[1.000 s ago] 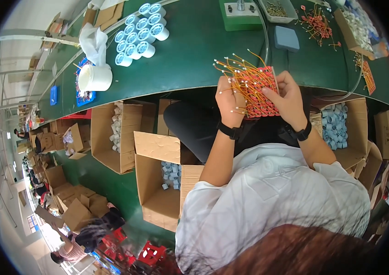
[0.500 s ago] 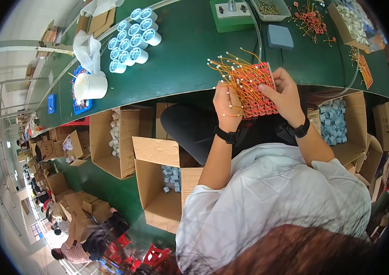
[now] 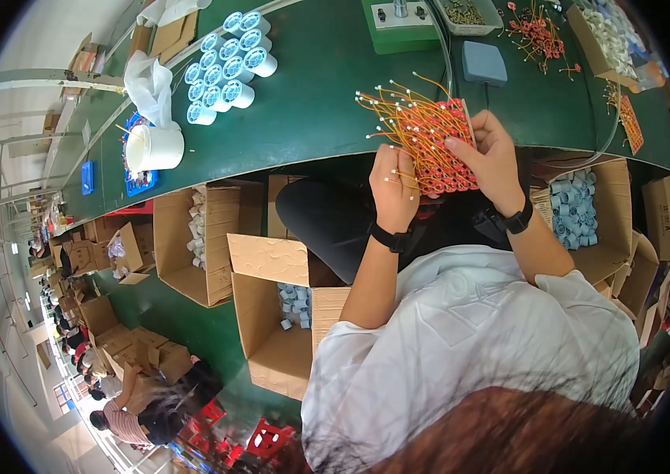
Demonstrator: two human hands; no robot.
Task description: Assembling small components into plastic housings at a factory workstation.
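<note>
A panel of small red circuit boards (image 3: 449, 167), bristling with orange wires tipped by white connectors, is held over my lap at the table's front edge. My right hand (image 3: 496, 162) grips its right side, thumb flat on the face and fingers behind. At the lower left edge, my left hand (image 3: 394, 188) is closed on the panel, and a few wires stick out around its fingers. What the left fingertips press on is hidden. A small dark red piece shows just under the panel's lower edge, partly in shadow.
On the green table (image 3: 311, 103) stand several light-blue cups (image 3: 234, 69), a white tub (image 3: 155, 148), a green fixture (image 3: 406, 35), a blue-grey box (image 3: 484, 63) and loose red boards with wires (image 3: 538, 39). Cardboard boxes (image 3: 275, 367) with blue parts flank my legs. A person (image 3: 125, 419) bends over cartons at lower left.
The panel's lower edge sits a little higher and its wires have shifted slightly. My left hand has turned slightly at the edge. The person at lower left has moved their arms at the cartons.
</note>
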